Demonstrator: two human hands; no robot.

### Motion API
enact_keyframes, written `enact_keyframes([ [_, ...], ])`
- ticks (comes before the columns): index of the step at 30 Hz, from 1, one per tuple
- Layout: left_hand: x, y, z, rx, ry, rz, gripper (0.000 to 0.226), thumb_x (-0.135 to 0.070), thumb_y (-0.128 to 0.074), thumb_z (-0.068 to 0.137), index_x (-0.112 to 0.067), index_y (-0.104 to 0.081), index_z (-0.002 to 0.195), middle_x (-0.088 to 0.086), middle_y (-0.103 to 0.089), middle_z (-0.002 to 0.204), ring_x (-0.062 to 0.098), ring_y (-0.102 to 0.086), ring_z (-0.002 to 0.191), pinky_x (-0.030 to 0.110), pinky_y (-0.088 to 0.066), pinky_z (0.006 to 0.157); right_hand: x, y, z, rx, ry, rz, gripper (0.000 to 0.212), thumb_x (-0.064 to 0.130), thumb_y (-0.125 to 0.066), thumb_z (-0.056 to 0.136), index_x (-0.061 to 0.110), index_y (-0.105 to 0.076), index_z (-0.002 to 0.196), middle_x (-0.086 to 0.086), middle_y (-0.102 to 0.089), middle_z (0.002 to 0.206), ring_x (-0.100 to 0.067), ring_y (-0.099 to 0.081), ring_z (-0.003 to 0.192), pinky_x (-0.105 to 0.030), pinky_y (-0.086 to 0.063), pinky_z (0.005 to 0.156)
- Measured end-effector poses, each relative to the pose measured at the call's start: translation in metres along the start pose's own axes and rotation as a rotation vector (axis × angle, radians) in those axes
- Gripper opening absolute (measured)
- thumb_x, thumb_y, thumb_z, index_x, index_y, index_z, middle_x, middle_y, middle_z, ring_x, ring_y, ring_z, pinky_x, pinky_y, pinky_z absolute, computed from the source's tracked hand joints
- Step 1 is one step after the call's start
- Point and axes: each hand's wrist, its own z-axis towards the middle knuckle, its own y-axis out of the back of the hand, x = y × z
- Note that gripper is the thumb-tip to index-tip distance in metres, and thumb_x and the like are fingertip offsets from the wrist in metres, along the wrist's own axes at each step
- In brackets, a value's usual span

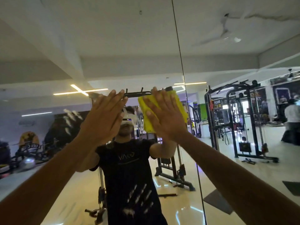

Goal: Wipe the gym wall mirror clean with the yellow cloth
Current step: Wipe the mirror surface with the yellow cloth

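So the gym wall mirror (48,62) fills pretty much the whole view, and there's a dark vertical seam (180,51) right of centre where two panels meet. Most of what you see is reflection: ceiling, a cable machine (240,120) off to the right, shiny floor.

Both arms are stretched up at about head height. The left hand (103,117) is flat, fingers straight and together, holding nothing, and looks planted on the glass. My guess is it's there as a brace so the person can lean into the wipe.

The right hand (164,116) is also flat with fingers spread, pressing the yellow cloth (178,103) against the glass just left of the seam. It's not bunched in a fist. An open palm makes sense here, since it spreads pressure over more cloth and covers more glass per pass.

Smaller stuff: whitish smears on the mirror, one cluster (71,117) left of the left hand, another streaky handprint-looking patch (141,198) low down over the reflected black shirt. Neither is under the cloth, so I'd say there's plenty left to do
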Motion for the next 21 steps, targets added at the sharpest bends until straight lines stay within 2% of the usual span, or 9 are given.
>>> enact_keyframes([
  [3,0.003,0.002,-0.006,-0.014,-0.013,0.004,0.058,-0.034,-0.037,0.112,-0.016,-0.038,0.167,0.008,-0.03,0.177,0.029,-0.021,0.166,0.062,-0.022,0.132,0.02,0.0,0.021,-0.035,-0.258,0.029,0.061,0.052,-0.026,0.119,0.037,-0.015,0.177,-0.002,0.006,0.187,-0.03,0.013,0.172,-0.06,0.001,0.137],
  [6,0.009,0.001,-0.01,-0.027,0.016,-0.007,0.057,-0.035,-0.035,0.114,-0.017,-0.036,0.168,0.007,-0.03,0.177,0.028,-0.021,0.166,0.062,-0.023,0.131,0.069,-0.013,-0.021,0.054,-0.022,0.02,0.062,0.049,-0.03,0.119,0.035,-0.015,0.177,-0.004,0.006,0.187,-0.034,0.011,0.172,-0.061,0.0,0.137],
  [8,0.013,-0.002,-0.014,-0.024,-0.006,0.018,0.058,-0.035,-0.034,0.114,-0.017,-0.034,0.169,0.008,-0.028,0.178,0.028,-0.018,0.167,0.063,-0.021,0.132,0.052,-0.014,-0.029,0.083,0.141,-0.017,0.061,0.048,-0.03,0.118,0.035,-0.019,0.177,-0.005,0.0,0.187,-0.034,0.007,0.172,-0.06,0.003,0.138],
  [10,0.018,-0.003,-0.016,-0.025,-0.031,0.058,0.06,-0.034,-0.034,0.112,-0.016,-0.033,0.17,0.008,-0.026,0.179,0.029,-0.017,0.168,0.062,-0.02,0.132,0.023,-0.007,-0.001,0.01,0.072,-0.066,0.06,0.047,-0.029,0.118,0.033,-0.023,0.176,-0.007,-0.003,0.187,-0.034,0.003,0.172,-0.058,0.004,0.138],
  [13,0.019,-0.001,-0.014,-0.029,-0.036,0.075,0.06,-0.034,-0.033,0.112,-0.017,-0.034,0.17,0.007,-0.027,0.179,0.03,-0.019,0.167,0.062,-0.021,0.132,0.029,-0.003,0.026,-0.048,-0.242,0.016,0.059,0.048,-0.029,0.119,0.037,-0.021,0.177,-0.002,0.001,0.187,-0.031,0.01,0.172,-0.057,0.004,0.138],
  [14,0.019,-0.001,-0.013,-0.031,-0.027,0.065,0.059,-0.035,-0.031,0.113,-0.017,-0.034,0.17,0.007,-0.027,0.179,0.03,-0.019,0.167,0.062,-0.021,0.131,0.046,-0.008,0.018,-0.045,-0.239,0.024,0.06,0.048,-0.03,0.119,0.036,-0.02,0.177,-0.002,0.003,0.187,-0.032,0.012,0.172,-0.058,0.004,0.138],
  [18,0.017,0.001,-0.013,-0.022,-0.02,0.047,0.059,-0.035,-0.027,0.113,-0.017,-0.037,0.168,0.008,-0.029,0.178,0.032,-0.022,0.166,0.065,-0.021,0.13,0.065,-0.018,-0.038,0.128,0.137,-0.037,0.061,0.05,-0.028,0.119,0.036,-0.018,0.177,-0.004,0.003,0.187,-0.033,0.01,0.172,-0.061,0.001,0.138],
  [19,0.017,0.002,-0.014,-0.014,-0.022,0.055,0.06,-0.036,-0.026,0.112,-0.018,-0.038,0.168,0.008,-0.029,0.178,0.033,-0.022,0.166,0.066,-0.022,0.13,0.052,-0.016,-0.032,0.118,0.143,-0.057,0.061,0.052,-0.025,0.119,0.036,-0.018,0.177,-0.003,0.003,0.187,-0.032,0.01,0.172,-0.062,0.0,0.138],
  [21,0.018,0.003,-0.013,-0.006,-0.019,0.065,0.062,-0.038,-0.024,0.111,-0.019,-0.038,0.168,0.008,-0.028,0.178,0.033,-0.021,0.166,0.066,-0.021,0.13,0.031,-0.008,-0.002,0.047,-0.027,-0.057,0.062,0.055,-0.017,0.118,0.035,-0.018,0.177,-0.003,0.005,0.187,-0.031,0.011,0.172,-0.063,-0.003,0.136],
])
